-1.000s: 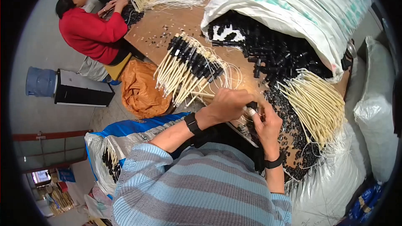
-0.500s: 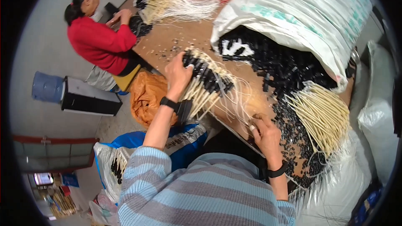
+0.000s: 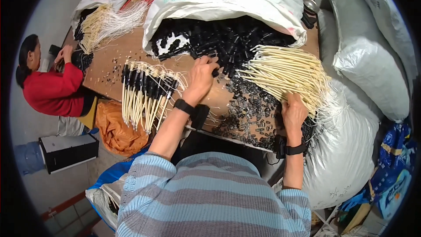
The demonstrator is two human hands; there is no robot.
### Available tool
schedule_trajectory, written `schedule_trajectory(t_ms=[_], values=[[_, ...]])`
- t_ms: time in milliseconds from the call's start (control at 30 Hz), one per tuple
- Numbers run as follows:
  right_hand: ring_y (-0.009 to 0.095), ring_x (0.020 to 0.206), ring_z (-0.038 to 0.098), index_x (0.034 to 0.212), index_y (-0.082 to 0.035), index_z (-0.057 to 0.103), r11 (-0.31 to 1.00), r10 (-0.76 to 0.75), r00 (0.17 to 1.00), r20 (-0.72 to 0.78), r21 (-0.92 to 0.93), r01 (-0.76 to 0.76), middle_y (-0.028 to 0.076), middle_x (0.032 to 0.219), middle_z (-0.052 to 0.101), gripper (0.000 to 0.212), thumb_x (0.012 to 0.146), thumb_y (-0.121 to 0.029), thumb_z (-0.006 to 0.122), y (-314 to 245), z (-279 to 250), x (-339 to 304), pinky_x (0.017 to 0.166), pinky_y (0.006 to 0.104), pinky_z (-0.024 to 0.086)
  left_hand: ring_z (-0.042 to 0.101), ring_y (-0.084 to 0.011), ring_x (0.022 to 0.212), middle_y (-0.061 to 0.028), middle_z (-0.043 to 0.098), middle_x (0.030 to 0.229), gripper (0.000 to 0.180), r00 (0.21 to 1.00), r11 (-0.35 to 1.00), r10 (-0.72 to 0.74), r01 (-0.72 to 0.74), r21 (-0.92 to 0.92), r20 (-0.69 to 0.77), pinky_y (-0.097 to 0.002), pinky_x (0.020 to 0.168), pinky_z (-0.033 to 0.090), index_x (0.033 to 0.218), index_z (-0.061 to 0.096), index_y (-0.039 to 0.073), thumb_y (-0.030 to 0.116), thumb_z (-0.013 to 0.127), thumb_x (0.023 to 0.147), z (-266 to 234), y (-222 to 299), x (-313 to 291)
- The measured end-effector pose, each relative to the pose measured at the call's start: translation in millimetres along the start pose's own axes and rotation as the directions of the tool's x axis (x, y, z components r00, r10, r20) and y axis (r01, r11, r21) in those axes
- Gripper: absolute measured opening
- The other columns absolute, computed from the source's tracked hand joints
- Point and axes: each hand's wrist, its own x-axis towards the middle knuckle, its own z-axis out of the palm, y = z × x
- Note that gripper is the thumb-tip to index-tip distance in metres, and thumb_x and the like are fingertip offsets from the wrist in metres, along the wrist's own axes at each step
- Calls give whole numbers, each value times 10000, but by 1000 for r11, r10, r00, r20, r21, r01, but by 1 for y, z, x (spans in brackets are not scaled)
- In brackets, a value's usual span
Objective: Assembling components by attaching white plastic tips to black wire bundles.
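Note:
My left hand point(image 3: 201, 78) is closed at the near edge of a heap of black plastic pieces point(image 3: 219, 39), with a dark piece showing at its fingertips. On the right, my right hand point(image 3: 294, 112) pinches at the near edge of a bundle of cream rods point(image 3: 289, 72); thin white cords point(image 3: 331, 105) trail from the rods' right ends. Left of my left hand lies a row of cream rods with black pieces point(image 3: 142, 79) fitted on their far ends, apart from both hands. Small black bits point(image 3: 252, 109) are scattered between my hands.
A big white woven sack point(image 3: 210, 0) spills the black heap onto the brown table point(image 3: 103, 72). Full pale sacks point(image 3: 364, 57) crowd the right side. At far left a person in red point(image 3: 52, 85) works at the table. An orange bag point(image 3: 118, 125) sits below its left edge.
My left hand has released the row of rods with black pieces onto the table and moved right to the heap. My right hand has left the white cords for the cream bundle. The view has turned right.

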Motion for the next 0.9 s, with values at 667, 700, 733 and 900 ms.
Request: schedule_trajectory(t_ms=[667,700,733,900], values=[[281,795,528,845,-61,568,959,-281,959,-27,-44,280,96,825,544,169,694,-28,637,-2,-1,20,793,383,380,619,-356,876,-152,636,917,345,979,933,134,-73,-352,153,-423,775,506,1020,642,58,-9,533,700,16,23,-41],[286,799,523,853,-64,568,950,-309,950,-38,27,310,98,819,541,179,691,-34,638,-3,-3,16,791,385,378,619,-356,876,-152,636,917,345,979,933,129,-66,-353,156,-423,775,506,1020,642,58,-9,533,700,10,25,-40],[305,770,558,901,-63,563,957,-287,957,41,55,284,105,854,585,198,730,-24,654,-4,-9,12,719,385,422,609,-341,864,-146,620,907,354,979,928,84,-8,-372,188,-404,768,498,1039,635,55,-2,531,705,5,27,-40],[299,630,610,972,-44,670,906,-242,959,145,389,170,121,800,654,134,843,-76,650,-25,-18,-9,575,342,481,587,-229,837,-91,593,896,416,967,887,31,90,-453,252,-321,756,477,1148,584,48,-15,527,741,-8,21,-47]])
